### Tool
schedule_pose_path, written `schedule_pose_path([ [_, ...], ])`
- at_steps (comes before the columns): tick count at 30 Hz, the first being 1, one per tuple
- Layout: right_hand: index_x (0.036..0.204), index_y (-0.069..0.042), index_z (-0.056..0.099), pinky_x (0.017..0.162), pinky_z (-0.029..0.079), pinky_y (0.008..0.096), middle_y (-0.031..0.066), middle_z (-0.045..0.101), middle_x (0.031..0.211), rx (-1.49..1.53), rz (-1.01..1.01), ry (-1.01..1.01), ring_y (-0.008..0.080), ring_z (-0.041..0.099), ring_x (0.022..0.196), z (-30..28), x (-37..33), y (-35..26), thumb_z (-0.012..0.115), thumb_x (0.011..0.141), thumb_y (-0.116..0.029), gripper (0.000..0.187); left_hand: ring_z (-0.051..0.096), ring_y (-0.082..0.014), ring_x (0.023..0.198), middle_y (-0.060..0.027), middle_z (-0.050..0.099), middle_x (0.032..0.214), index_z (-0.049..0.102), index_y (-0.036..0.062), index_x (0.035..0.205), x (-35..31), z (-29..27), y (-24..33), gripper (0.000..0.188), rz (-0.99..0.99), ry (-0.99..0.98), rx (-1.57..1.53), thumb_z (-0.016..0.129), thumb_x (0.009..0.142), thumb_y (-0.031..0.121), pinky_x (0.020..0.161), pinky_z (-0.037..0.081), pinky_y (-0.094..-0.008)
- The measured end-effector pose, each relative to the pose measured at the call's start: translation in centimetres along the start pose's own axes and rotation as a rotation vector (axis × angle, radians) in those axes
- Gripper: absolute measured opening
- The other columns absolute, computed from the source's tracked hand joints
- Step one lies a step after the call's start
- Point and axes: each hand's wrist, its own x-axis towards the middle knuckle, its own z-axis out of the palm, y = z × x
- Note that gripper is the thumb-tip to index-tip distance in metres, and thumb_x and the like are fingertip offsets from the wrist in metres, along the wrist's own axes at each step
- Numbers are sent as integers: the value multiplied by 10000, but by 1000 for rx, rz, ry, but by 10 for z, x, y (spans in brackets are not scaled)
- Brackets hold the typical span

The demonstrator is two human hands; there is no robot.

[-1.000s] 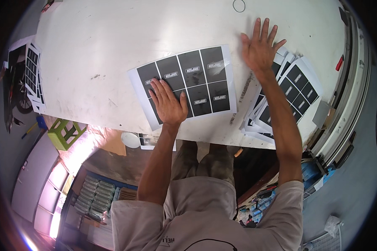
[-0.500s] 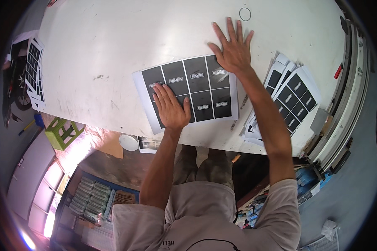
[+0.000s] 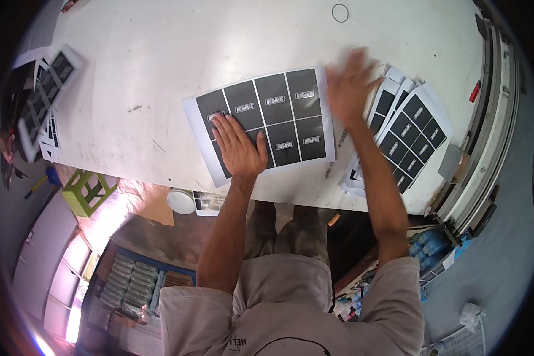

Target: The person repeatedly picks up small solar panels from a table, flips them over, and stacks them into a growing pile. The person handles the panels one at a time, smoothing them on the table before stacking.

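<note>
A white sheet printed with black rectangular panels (image 3: 286, 130) lies on the white table in front of me. My left hand (image 3: 241, 149) rests flat on its left part, fingers stretched out and covering some of the panels. My right hand (image 3: 349, 89) is just beyond the sheet's right edge, blurred by motion, its fingers apart and nothing seen in it. To the right of that hand lies a loose, fanned pile of similar printed sheets (image 3: 413, 137). My right forearm crosses in front of part of this pile.
At the far left, another person's hand (image 3: 6, 142) is near a tilted, blurred printed sheet (image 3: 48, 95), with more sheets beneath. A thin ring (image 3: 340, 13) and a small red object (image 3: 475, 91) lie on the white table (image 3: 130, 71). Metal rails (image 3: 497, 118) run along the right. A green stool (image 3: 87, 193) stands below left.
My right hand has left the sheet's upper right corner and moved down and rightward. My left hand stays on the sheet. At the far left, a printed sheet has been lifted and tilted.
</note>
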Motion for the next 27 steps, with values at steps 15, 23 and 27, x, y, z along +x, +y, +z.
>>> schedule_pose_path([
  [15,1447,-57,466,1162,194,608,126,365,1568,96,-473,-250,331,305,1464,-12,-114,-92,527,970,-428,608,185,-509,1455,-398,212,1527,267,-195,1441,0,16,-16,810,133,159,-6,471,949,415,1201,134,-550],
  [23,1513,45,259,1112,72,730,241,222,1597,-52,-246,-441,501,165,1465,-29,-182,-114,471,973,-399,730,160,-469,1475,-372,188,1548,254,-185,1448,-8,-16,-1,780,-12,-25,-120,423,981,416,1211,116,-521],
  [27,1479,-12,376,1128,114,709,207,284,1582,-102,-342,-670,440,215,1472,-77,-178,-55,487,971,-415,658,165,-458,1478,-360,194,1553,251,-175,1456,-12,-14,-4,772,-35,-26,-119,408,989,420,1214,115,-510],
])
